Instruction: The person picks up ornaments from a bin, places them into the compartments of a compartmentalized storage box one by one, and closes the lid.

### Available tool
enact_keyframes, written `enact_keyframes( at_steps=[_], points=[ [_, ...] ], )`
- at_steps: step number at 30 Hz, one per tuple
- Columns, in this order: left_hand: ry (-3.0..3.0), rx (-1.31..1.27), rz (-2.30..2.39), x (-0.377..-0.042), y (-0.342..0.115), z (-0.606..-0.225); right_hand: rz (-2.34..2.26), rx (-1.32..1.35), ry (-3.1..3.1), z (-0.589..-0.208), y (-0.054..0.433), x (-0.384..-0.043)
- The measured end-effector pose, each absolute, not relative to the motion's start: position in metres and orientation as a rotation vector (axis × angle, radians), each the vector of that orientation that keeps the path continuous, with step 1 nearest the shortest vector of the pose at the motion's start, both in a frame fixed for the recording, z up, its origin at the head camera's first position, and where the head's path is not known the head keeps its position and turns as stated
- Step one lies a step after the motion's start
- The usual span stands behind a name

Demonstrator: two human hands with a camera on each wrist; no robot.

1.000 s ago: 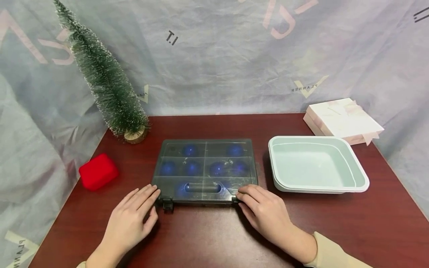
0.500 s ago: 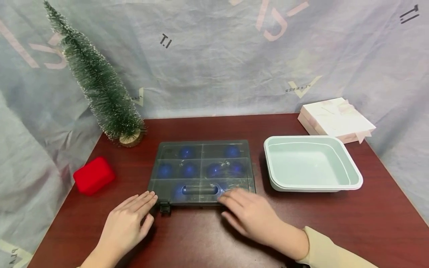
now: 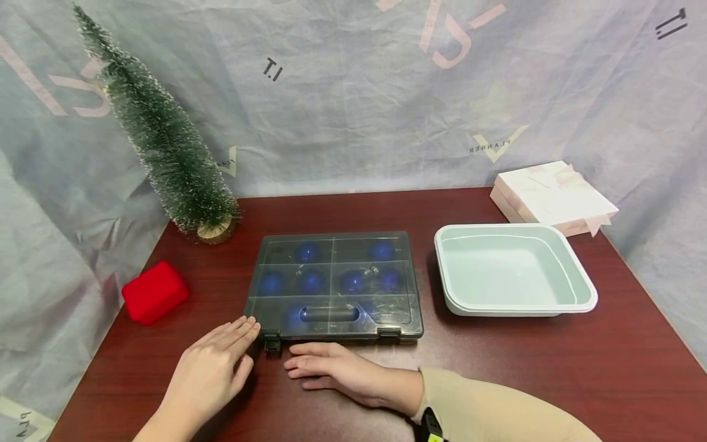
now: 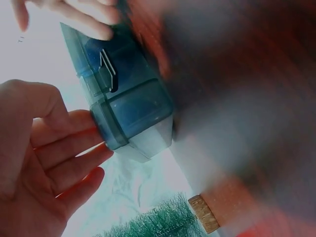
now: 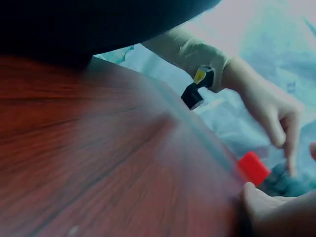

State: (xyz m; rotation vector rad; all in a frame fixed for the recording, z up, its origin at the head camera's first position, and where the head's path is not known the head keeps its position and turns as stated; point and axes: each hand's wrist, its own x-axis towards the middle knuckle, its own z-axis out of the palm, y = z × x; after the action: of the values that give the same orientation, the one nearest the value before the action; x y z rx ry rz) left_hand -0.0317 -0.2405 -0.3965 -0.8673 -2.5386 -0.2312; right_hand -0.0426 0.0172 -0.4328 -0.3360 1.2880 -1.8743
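Observation:
A dark translucent organizer case (image 3: pixel 345 282) with a handle slot and round blue things in its compartments lies closed on the table. Its left latch (image 3: pixel 272 344) sticks out from the front edge; the right latch (image 3: pixel 389 332) lies against it. The straight fingers of my left hand (image 3: pixel 212 368) rest on the case's front left corner; the left wrist view shows them touching the case's end (image 4: pixel 140 113). My right hand (image 3: pixel 337 371) is just in front of the case near the left latch, fingers loosely extended, holding nothing. In the right wrist view that hand (image 5: pixel 281 212) is partly cut off.
A pale green plastic basin (image 3: pixel 513 270) stands right of the case, with a white gift box (image 3: pixel 555 193) behind it. A small red box (image 3: pixel 154 293) lies at left. Behind that stands a frosted miniature tree (image 3: pixel 166 141) on a wooden base.
My right hand has moved left along the case's front edge, from the right latch towards the left one. The left hand stays at the corner. The head view has shifted slightly.

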Motion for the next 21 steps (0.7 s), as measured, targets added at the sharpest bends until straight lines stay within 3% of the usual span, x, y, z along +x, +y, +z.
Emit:
enact_keyframes(
  at_steps=[4, 21],
  points=[
    [-2.562, -0.854, -0.227, -0.031, -0.24, -0.395, -1.957, -0.217, 1.089, -0.442, 0.001, -0.047],
    [-2.578, -0.841, -0.276, -0.031, -0.239, -0.394, -2.064, -0.18, 0.878, -0.45, -0.016, -0.043]
  ],
)
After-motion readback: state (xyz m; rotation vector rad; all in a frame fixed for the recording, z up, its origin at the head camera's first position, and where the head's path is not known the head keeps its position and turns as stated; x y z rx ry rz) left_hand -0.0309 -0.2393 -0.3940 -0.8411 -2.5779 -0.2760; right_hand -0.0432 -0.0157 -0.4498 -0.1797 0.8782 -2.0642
